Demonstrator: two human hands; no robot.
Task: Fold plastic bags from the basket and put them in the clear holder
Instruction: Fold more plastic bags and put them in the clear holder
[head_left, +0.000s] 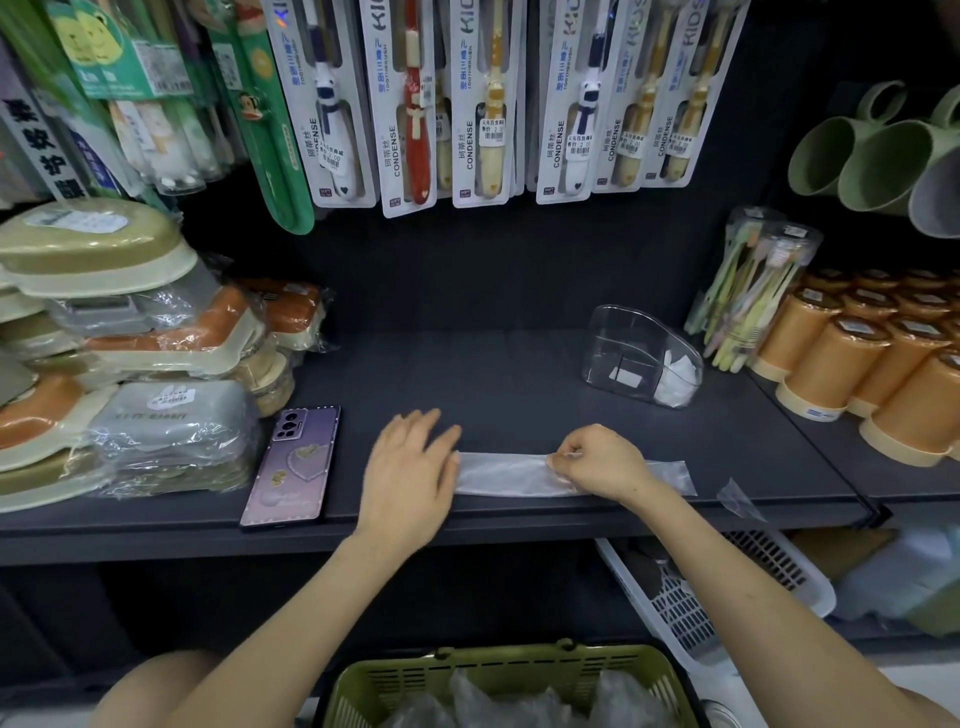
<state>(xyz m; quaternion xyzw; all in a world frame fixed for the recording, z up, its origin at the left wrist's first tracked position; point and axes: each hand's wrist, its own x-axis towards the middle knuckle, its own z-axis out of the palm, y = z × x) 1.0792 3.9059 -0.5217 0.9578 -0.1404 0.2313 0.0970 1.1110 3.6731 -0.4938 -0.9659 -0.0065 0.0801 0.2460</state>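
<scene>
A plastic bag (504, 475), folded into a long narrow strip, lies along the front edge of the dark shelf (467, 374). The left hand (410, 467) lies flat with its fingers straight and slightly spread, palm down over the strip's left end, holding nothing. The right hand (597, 462) is curled, thumb and forefinger pinching the strip's far edge near its middle; the strip's right end sticks out past the wrist.

The clear holder (623, 338) stands well back on the shelf to the right, apart from both hands, and its right compartment holds white folded bags (675, 382). Below the shelf, nearest the camera, sits the green basket (395, 675) with more crumpled bags (519, 701) in it. A purple phone (293, 462) lies face down just left of the left hand.
</scene>
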